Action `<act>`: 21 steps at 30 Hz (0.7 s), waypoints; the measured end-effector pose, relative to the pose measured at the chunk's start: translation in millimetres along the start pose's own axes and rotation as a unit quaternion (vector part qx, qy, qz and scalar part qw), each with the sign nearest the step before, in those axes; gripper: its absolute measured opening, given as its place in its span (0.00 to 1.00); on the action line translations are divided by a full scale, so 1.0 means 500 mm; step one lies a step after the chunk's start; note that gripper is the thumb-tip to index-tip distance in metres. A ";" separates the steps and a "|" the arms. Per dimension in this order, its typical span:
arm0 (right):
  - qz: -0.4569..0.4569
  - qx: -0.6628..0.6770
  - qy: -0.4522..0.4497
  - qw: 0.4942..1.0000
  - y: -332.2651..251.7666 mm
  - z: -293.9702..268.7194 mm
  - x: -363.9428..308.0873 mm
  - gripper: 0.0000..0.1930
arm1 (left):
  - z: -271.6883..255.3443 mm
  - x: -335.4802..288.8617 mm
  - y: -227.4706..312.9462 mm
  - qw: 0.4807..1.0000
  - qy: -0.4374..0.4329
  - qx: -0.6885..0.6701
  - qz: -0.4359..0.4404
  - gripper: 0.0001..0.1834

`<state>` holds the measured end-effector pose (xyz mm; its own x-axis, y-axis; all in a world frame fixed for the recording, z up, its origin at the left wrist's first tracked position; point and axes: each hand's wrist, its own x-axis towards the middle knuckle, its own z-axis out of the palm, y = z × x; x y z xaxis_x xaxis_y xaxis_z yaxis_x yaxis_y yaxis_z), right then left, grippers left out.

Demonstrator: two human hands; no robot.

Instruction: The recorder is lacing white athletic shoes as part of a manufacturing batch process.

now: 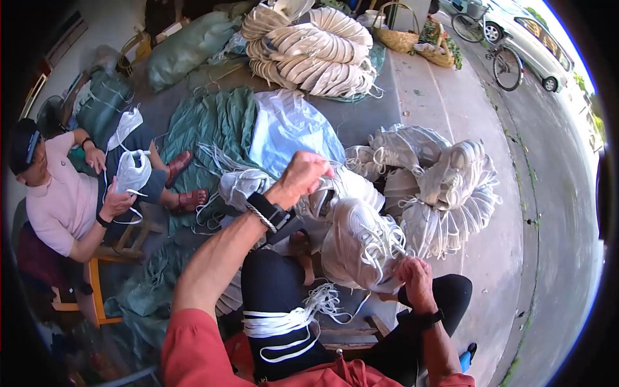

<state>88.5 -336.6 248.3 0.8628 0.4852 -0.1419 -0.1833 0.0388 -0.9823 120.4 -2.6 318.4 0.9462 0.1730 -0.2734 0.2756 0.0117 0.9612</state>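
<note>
A white shoe upper (361,235) with laces through its eyelets stands before me, between my knees. My left hand (305,175) is raised beyond it on the left, fingers closed in a pinch; what they hold does not show. At the upper's lower right edge, my right hand (416,280) pinches a white shoelace beside the laced eyelets. A bundle of loose white laces (277,324) lies across my left thigh, its frayed-looking ends hanging between my legs. More white shoe uppers (348,188) lie just behind the one in front of me.
Coiled stacks of white uppers (451,180) lie at the right, with a larger pile (309,48) at the back. Green sheeting (213,122) and a white sack (293,129) cover the floor. A co-worker (58,187) sits at left holding a white upper (132,171). Baskets (396,39) stand at the back.
</note>
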 end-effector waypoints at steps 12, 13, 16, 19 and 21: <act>0.040 -0.036 0.034 0.998 -0.029 -0.143 -0.197 0.19 | 0.116 -0.180 0.237 0.997 -0.039 0.025 0.057 0.11; 0.029 -0.053 0.029 0.998 -0.036 -0.127 -0.205 0.19 | 0.156 -0.205 0.248 0.994 -0.073 0.062 0.058 0.12; -0.004 -0.054 0.041 0.998 -0.047 -0.091 -0.221 0.19 | 0.246 -0.259 0.228 0.975 -0.169 0.121 0.076 0.12; -0.033 0.009 0.052 0.998 -0.046 -0.062 -0.239 0.19 | 0.323 -0.304 0.157 0.934 -0.222 0.215 0.177 0.12; -0.045 0.078 0.048 0.995 -0.064 -0.040 -0.260 0.18 | 0.365 -0.344 0.101 0.901 -0.256 0.265 0.230 0.11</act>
<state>-8.6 -418.5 295.8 0.9184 0.3888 -0.0728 -0.1677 0.2160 -0.9619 2.6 -211.5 407.5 0.8976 -0.4391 0.0383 -0.2525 -0.4410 0.8613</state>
